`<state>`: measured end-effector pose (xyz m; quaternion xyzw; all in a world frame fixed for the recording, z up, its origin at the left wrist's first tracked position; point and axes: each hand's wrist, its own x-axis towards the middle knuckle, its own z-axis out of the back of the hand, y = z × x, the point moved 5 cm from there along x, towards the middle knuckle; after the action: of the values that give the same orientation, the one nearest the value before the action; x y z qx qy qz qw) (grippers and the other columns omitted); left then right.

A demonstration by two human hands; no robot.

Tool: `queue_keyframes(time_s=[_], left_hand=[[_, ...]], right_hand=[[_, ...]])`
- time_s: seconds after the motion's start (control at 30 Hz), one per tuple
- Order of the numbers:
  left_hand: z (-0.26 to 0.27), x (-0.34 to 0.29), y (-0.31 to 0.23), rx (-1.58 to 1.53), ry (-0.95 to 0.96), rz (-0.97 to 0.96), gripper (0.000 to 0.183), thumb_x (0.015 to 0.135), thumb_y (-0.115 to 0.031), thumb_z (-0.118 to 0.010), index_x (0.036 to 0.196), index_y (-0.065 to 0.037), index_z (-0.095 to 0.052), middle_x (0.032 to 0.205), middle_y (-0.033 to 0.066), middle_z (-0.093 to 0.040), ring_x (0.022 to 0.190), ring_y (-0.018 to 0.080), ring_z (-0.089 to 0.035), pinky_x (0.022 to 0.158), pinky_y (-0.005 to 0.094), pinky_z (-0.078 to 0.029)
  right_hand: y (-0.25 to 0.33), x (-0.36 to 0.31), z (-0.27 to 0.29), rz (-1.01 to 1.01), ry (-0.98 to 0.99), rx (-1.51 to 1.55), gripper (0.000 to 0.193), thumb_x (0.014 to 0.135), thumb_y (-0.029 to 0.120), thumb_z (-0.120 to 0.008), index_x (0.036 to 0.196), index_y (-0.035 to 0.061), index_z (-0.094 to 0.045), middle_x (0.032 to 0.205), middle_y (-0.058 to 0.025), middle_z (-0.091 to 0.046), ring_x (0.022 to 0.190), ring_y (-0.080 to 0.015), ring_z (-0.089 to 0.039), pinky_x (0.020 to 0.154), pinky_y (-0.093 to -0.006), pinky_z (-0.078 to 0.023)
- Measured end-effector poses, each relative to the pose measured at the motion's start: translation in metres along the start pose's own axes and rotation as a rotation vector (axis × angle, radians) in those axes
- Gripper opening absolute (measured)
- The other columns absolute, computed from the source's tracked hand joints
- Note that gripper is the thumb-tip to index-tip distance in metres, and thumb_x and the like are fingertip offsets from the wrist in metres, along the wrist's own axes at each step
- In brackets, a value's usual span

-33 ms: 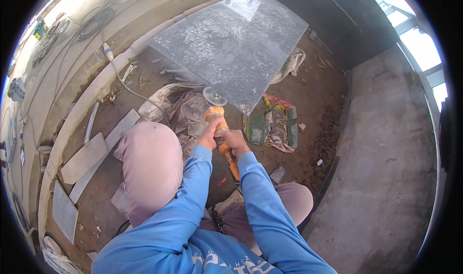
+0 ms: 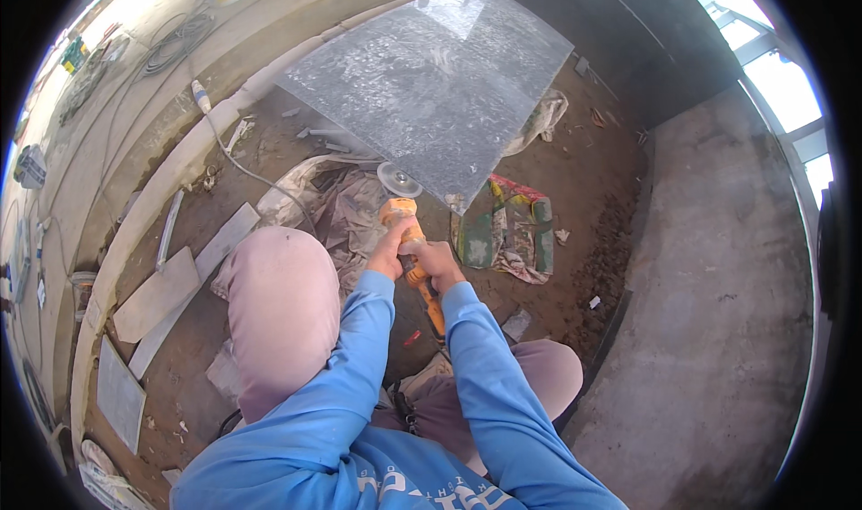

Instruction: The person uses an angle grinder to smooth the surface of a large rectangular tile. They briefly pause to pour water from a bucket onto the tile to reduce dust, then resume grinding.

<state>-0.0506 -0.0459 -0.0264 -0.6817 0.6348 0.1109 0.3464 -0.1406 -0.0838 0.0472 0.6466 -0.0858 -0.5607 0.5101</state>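
Note:
An orange angle grinder (image 2: 398,209) is gripped in both hands, in front of my knees. My left hand (image 2: 387,253) wraps round it close behind the head, while my right hand (image 2: 437,264) closes on the body just behind. A thin round disc (image 2: 392,174) sits at its far end, beside the near left edge of a large grey stone slab (image 2: 404,97). Whether disc and slab touch, I cannot tell. The slab lies at an angle over the dirt, a corner pointing toward me.
Crumpled sacks (image 2: 346,205) lie under the disc, and a green and red sack (image 2: 516,227) by the slab's corner. Cut stone strips (image 2: 193,285) rest at left. A power cable (image 2: 238,164) with a plug crosses the curb. A concrete wall (image 2: 709,294) stands at right.

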Motion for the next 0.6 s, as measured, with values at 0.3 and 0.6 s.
queue_keyframes(time_s=[0.3,0.6], left_hand=[[-0.005,-0.008,0.011,-0.022,0.032,-0.002,0.044,0.082,-0.032,-0.077,0.117,-0.010,-0.061,0.100,0.0052,-0.066,0.086,0.0200,-0.065,0.075,0.0378,-0.053],[-0.011,-0.021,0.031,-0.039,0.043,0.000,0.043,0.081,-0.030,-0.078,0.114,-0.010,-0.062,0.095,0.0049,-0.066,0.081,0.0199,-0.065,0.073,0.0376,-0.053]], right_hand=[[-0.011,-0.005,0.010,-0.041,-0.010,-0.019,0.037,0.069,0.014,-0.080,0.093,-0.0108,-0.070,0.083,-0.0124,-0.068,0.067,-0.0215,-0.063,0.059,-0.0371,-0.049],[-0.025,-0.020,0.023,-0.030,-0.020,0.006,0.033,0.070,0.014,-0.080,0.092,-0.0093,-0.071,0.084,-0.0116,-0.068,0.068,-0.0206,-0.064,0.060,-0.0357,-0.049]])
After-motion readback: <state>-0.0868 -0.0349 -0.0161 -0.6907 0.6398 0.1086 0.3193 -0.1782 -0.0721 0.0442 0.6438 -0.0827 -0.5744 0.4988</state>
